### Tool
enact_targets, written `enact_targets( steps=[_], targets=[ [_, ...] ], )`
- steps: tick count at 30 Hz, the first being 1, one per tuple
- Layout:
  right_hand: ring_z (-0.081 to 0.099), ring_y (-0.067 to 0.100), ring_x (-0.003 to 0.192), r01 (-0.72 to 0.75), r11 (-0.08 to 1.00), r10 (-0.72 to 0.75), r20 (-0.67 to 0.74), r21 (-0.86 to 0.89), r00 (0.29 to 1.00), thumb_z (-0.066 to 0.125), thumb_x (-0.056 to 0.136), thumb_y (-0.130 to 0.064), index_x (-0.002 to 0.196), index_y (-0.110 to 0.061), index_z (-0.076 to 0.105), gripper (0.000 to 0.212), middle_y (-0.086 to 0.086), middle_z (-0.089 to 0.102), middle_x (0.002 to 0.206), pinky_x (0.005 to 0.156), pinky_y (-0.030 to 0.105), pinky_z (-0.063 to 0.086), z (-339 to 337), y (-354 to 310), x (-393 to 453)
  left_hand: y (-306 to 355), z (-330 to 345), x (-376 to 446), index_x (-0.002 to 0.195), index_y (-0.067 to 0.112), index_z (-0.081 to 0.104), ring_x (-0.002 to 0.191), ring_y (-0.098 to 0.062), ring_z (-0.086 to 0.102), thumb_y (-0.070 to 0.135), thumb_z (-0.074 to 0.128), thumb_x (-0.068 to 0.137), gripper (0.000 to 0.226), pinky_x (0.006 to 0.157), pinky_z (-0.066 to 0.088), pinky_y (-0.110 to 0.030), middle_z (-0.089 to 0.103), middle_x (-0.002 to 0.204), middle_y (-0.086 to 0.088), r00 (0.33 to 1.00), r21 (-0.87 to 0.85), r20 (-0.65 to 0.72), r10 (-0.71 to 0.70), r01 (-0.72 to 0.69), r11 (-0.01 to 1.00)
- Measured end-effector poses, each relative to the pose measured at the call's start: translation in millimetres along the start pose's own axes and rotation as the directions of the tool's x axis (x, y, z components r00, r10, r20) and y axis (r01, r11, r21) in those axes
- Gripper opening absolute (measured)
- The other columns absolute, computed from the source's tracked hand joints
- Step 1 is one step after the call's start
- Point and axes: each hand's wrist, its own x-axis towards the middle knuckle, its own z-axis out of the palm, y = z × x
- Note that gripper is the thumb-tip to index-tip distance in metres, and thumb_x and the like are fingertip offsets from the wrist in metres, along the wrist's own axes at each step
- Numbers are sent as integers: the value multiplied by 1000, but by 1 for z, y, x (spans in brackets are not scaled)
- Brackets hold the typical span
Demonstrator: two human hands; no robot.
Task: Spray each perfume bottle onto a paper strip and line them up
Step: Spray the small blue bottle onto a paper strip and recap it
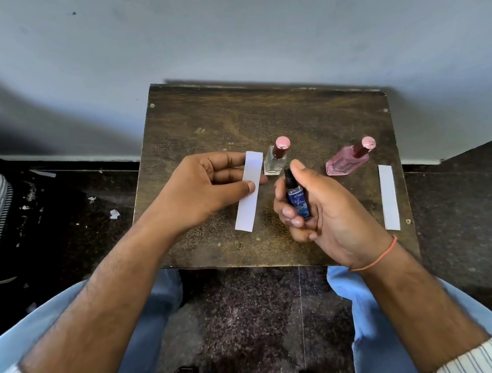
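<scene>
White paper first: I pinch a paper strip [248,190] in my left hand [206,189], thumb [246,187] pressed on its front about halfway down, the other fingers [225,161] curled behind its upper part, where the paper hides their tips. The strip hangs tilted, its lower end free above the dark, scratched wooden table [204,124].

Just right of that thumb, my right hand [326,209] wraps a small blue perfume bottle [297,198]. My fingertips [293,218] close around its lower half and cover the bottom edge, so I cannot see its base. My right thumb [303,168] rests against the black spray head [288,175]; the nozzle opening itself is too dark and small to make out, and I cannot tell whether the head is pressed. Part of the label reads "VOKKA"; the rest is blurred.

Beyond my left fingertips, upright on the table and just past the strip's top edge, stands a clear bottle with a pink cap [276,160]; the strip and my right thumb overlap its lower corners. Beyond my right thumb and well apart from it, a pink bottle with a pink cap [350,159] sits on the table; I cannot tell how far it leans. To the right of my right hand, a second paper strip [389,197] lies flat near the table's right edge.

A thin orange thread [377,257] circles my right wrist. My striped cuffs are cut off at the bottom corners.
</scene>
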Motion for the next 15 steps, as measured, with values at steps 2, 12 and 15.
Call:
enact_targets(
  steps=[2,12,15],
  targets=[
    [36,10,57,-19,999,17,-43,-37,999,51,102,-64,85,-21,68,49,-1,47,67,48,29,17,2,1,1,-1,2,-1,130,18,78,111,-19,82,-4,78,97,40,93,64,-28,86,114,-4,1000,1,20,-5,5,1000],
    [44,6,53,102,798,-363,-339,-593,868,44,98,-74,69,-27,58,57,-13,50,55,61,33,34,22,15,10,-3,5,-8,130,16,80,111,-23,82,-2,80,96,39,98,65,-34,86,113,-5,999,12,36,36,-37,999],
    [46,10,59,172,735,-494,-344,-656,798,48,100,-67,78,-22,57,50,-2,51,61,62,40,40,28,15,9,-4,4,-9,128,21,82,108,-23,83,-1,82,95,40,98,66,-36,87,111,-5,999,10,43,32,-33,999]
  ],
)
